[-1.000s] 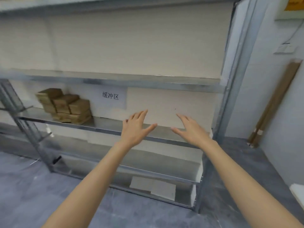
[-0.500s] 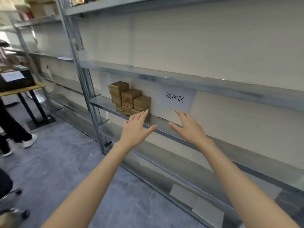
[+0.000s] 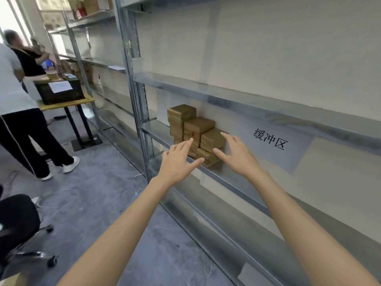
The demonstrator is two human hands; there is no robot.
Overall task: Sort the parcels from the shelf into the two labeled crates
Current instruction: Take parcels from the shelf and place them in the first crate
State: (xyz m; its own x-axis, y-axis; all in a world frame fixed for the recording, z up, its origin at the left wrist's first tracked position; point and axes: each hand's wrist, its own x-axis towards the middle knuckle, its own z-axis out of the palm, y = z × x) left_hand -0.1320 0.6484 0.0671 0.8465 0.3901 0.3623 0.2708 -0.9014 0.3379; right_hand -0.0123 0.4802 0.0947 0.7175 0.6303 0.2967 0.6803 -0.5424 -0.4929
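We face a tall metal shelf (image 3: 237,100) that runs along the pale wall, its galvanised levels stretching away to the right and its perforated upright standing just left of the stacked goods. Beyond it to the left the grey floor (image 3: 99,193) opens out, where a small worktop (image 3: 68,103) on a black pedestal carries a dark crate (image 3: 59,92) with a white sheet on its lid; two people stand near it, one in a white top and dark trousers. A black wheeled chair (image 3: 18,221) sits at the lower left edge. On the wall behind the shelf hangs a pale paper sign (image 3: 274,145) with three printed characters. Just left of that sign, on the middle level, lie the brown parcels (image 3: 195,131), piled in a stepped stack against the back wall. Our left hand (image 3: 177,159) reaches toward the stack with the fingers (image 3: 188,142) spread wide and empty, overlapping the lower parcels in this view, though we cannot tell whether they touch. Our right hand (image 3: 237,155) reaches in beside it, fingers likewise spread and holding nothing, its tips at the right-hand parcel.
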